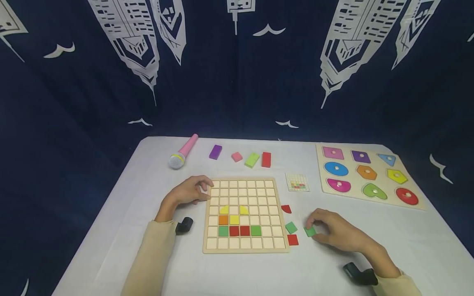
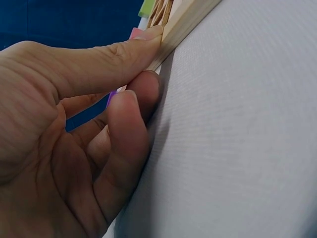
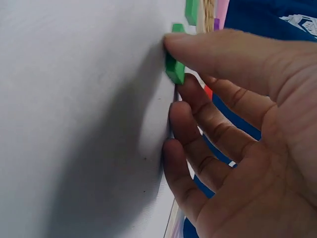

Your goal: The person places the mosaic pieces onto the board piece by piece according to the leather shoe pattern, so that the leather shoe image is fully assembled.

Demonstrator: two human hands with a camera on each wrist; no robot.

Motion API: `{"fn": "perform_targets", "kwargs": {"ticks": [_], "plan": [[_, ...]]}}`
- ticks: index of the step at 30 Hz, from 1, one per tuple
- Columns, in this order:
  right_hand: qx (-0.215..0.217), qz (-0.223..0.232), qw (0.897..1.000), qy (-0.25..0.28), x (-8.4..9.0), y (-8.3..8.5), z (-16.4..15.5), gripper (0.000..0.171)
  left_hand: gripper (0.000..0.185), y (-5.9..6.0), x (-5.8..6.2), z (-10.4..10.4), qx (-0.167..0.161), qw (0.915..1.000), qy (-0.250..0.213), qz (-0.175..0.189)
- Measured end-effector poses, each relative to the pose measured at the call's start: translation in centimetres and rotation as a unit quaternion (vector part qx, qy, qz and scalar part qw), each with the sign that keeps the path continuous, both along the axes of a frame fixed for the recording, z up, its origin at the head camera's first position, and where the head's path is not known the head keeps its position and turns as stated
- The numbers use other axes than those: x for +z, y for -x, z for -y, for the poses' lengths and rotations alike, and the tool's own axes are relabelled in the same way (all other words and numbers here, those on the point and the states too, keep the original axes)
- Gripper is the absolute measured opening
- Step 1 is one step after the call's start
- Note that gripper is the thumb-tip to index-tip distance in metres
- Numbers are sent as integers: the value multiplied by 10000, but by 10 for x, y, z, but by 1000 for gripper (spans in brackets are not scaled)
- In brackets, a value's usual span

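Observation:
A wooden grid board [image 1: 237,250] lies on the white table. My left hand [image 1: 190,190] pinches its left edge near the upper corner; in the left wrist view the thumb [image 2: 141,47] presses on the wooden rim [image 2: 185,25]. Coloured tiles sit in its lower cells: a green, red, red, green row, an orange and a yellow square [image 1: 234,219] above, then two yellow rounded pieces [image 1: 224,210]. Right of the board, my right hand [image 1: 337,230] holds a green square tile [image 1: 310,232] between thumb and fingers, tilted on edge in the right wrist view.
Beside the board lie a red rounded piece [image 1: 286,209], a green tile [image 1: 291,227] and a red tile [image 1: 293,239]. A pattern card [image 1: 297,182] and a shape puzzle [image 1: 353,181] are farther right. At the back are a pink toy microphone [image 1: 184,151] and several blocks [image 1: 266,159].

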State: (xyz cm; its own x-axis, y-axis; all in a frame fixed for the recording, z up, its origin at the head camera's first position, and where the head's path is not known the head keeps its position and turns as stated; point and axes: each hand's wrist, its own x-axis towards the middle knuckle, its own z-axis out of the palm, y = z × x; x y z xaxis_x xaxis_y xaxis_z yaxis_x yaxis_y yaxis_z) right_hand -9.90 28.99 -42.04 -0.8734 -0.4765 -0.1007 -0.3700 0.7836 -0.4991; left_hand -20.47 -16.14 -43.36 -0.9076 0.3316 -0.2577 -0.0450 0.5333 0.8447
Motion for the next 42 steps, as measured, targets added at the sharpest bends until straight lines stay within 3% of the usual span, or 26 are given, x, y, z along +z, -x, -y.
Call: {"fn": "perform_targets", "kwargs": {"ticks": [12, 26, 42], "plan": [[449, -78, 9969, 639, 7, 7, 24, 21, 42, 1, 4, -1, -2, 10000, -17, -31], [1293, 652, 9851, 929, 8, 23, 82, 13, 43, 0, 0, -1, 22, 10000, -51, -54], [1371, 504, 9858, 826, 2, 28, 100, 19, 43, 0, -2, 0, 28, 10000, -62, -28]]}}
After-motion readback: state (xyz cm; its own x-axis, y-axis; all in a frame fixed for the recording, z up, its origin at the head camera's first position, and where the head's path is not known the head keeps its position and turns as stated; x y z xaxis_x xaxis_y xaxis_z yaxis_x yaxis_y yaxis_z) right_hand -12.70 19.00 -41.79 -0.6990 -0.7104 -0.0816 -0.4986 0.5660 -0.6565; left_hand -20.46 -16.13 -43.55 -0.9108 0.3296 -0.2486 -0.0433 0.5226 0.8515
